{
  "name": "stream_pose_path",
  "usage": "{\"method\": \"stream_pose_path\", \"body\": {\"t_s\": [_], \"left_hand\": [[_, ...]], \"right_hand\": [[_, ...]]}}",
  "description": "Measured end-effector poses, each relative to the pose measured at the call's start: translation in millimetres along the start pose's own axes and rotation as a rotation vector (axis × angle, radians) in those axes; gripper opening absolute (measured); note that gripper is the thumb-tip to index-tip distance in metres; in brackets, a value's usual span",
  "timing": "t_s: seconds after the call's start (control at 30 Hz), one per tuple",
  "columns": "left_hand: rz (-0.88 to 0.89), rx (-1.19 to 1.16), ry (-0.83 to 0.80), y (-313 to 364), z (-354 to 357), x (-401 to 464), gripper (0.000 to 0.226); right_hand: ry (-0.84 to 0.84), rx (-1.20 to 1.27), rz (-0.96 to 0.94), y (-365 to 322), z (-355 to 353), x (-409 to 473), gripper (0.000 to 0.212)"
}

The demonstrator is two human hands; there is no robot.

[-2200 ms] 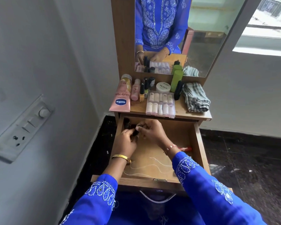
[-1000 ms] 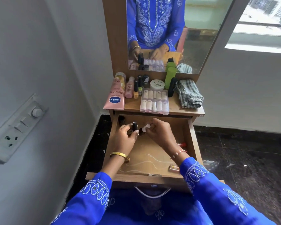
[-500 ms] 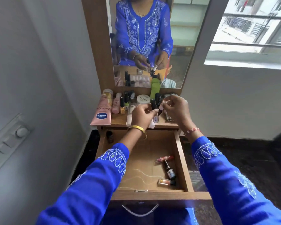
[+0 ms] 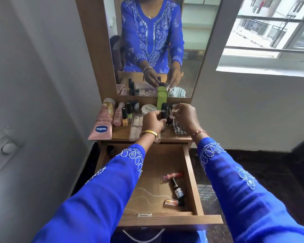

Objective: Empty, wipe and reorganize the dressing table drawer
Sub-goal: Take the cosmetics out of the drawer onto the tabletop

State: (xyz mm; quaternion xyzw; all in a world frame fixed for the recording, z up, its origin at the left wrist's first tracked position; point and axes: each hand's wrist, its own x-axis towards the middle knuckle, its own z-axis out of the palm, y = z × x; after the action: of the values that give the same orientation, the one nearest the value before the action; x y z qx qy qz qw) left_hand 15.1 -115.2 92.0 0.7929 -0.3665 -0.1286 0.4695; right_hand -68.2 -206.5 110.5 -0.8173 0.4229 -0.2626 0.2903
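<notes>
Wooden drawer stands open at six o'clock, three small bottles lying inside; above at twelve, my left hand grips a dark bottle over the tabletop, my right hand pinching something small and pale.

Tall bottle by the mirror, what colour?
Lime green bottle, dark cap; clearest in the head view.

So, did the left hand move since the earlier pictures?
Yes. The left hand was down inside the drawer before; now it is up over the tabletop, gripping a small dark bottle beside the green bottle.
</notes>
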Motion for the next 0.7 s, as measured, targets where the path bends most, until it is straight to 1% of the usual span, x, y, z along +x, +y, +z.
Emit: {"method": "stream_pose_path", "body": {"t_s": [0.13,0.23,0.4,0.47,0.53,0.6,0.7], "left_hand": [[0.016,0.056,0.006,-1,2,4,0.03],[0.042,0.093,0.015,-1,3,5,0.031],[0.037,0.08,0.002,-2,4,4,0.036],[0.011,0.026,0.004,-2,4,3,0.04],[-0.005,-0.05,0.025,-1,3,0,0.041],[-0.006,-0.109,0.058,1,0,-7,0.037],[-0.005,-0.217,0.124,-2,-6,-22,0.033]], "right_hand": [[-0.003,0.011,-0.012,-3,0,4,0.013],[-0.009,-0.018,-0.032,-5,3,5,0.017],[-0.016,-0.052,-0.041,-7,5,3,0.023],[-0.01,-0.052,-0.05,-7,5,1,0.026],[0.038,-0.025,-0.061,-4,5,-2,0.029],[0.12,0.009,-0.094,-3,6,-8,0.027],[0.274,0.022,-0.22,-3,11,-33,0.019]]}}
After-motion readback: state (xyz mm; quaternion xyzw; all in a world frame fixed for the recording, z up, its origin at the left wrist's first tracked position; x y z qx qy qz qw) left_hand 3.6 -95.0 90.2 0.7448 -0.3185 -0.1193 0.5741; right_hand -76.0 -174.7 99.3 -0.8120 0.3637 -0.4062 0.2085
